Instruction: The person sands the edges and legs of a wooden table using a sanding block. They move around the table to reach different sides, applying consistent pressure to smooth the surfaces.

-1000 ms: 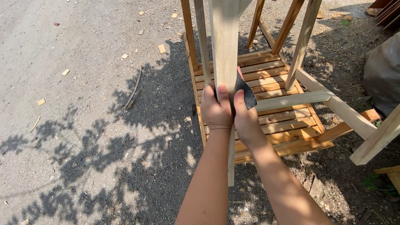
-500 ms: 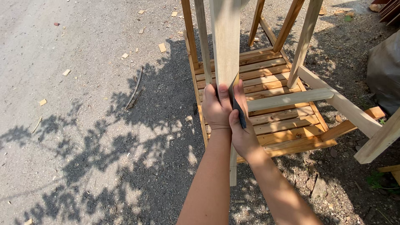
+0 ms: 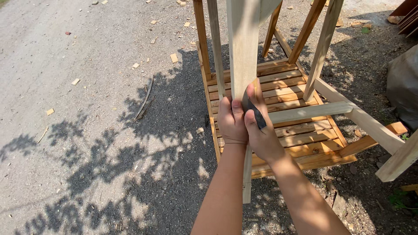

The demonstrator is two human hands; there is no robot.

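Observation:
A pale wooden plank [image 3: 243,48] stands upright in front of me, its lower end near the ground. My left hand [image 3: 231,122] grips this plank from the left side. My right hand [image 3: 260,130] presses a dark sheet of sandpaper [image 3: 253,111] against the plank's right face. Behind the plank lies a wooden slatted chair frame [image 3: 287,126], with its legs and rails sticking up and out.
Gravel ground with tree shadow spreads to the left, strewn with small wood chips [image 3: 174,57] and a thin stick [image 3: 145,101]. A grey bag or sack [image 3: 402,87] sits at the right edge. Stacked boards [image 3: 407,15] show at the top right.
Both hands have stayed on the plank. My right hand with the sandpaper has slid a little along the plank's face, and the view has shifted slightly.

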